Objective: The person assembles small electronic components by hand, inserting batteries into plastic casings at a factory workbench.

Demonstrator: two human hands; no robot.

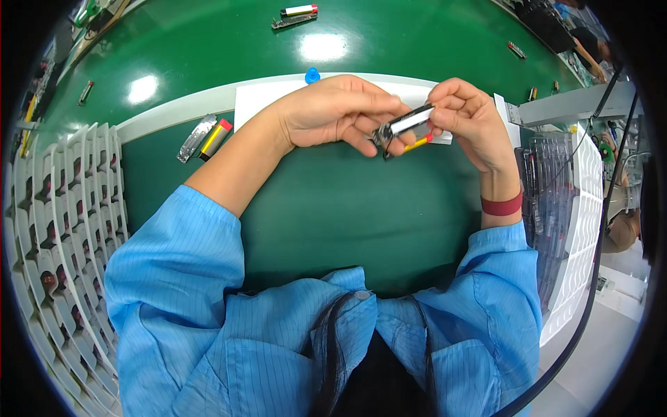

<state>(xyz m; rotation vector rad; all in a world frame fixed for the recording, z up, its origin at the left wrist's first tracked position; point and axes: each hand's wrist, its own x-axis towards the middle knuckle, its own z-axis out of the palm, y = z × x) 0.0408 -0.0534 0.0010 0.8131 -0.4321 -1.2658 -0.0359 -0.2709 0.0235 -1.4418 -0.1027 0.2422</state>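
Above the green mat point(347, 208), my two hands meet around a small electronic assembly point(411, 124), a narrow black frame with a white face, tilted up to the right. My left hand point(340, 111) has its fingers curled under and around the left end. My right hand point(464, 118) pinches the right end between thumb and fingers. Just below the assembly shows a yellow cylindrical battery point(419, 144) with a red end, partly hidden by my left fingers; whether it is joined to the assembly is unclear. A maroon band point(501, 204) circles my right wrist.
Left of my forearm lie a clear-and-grey part point(197, 137) and a yellow-black battery point(216, 139). White slotted trays point(66, 229) stand at left, more trays point(566, 208) at right. A white sheet point(253, 104), a blue knob point(312, 75) and another battery point(299, 10) are beyond. A black cable point(590, 292) hangs right.
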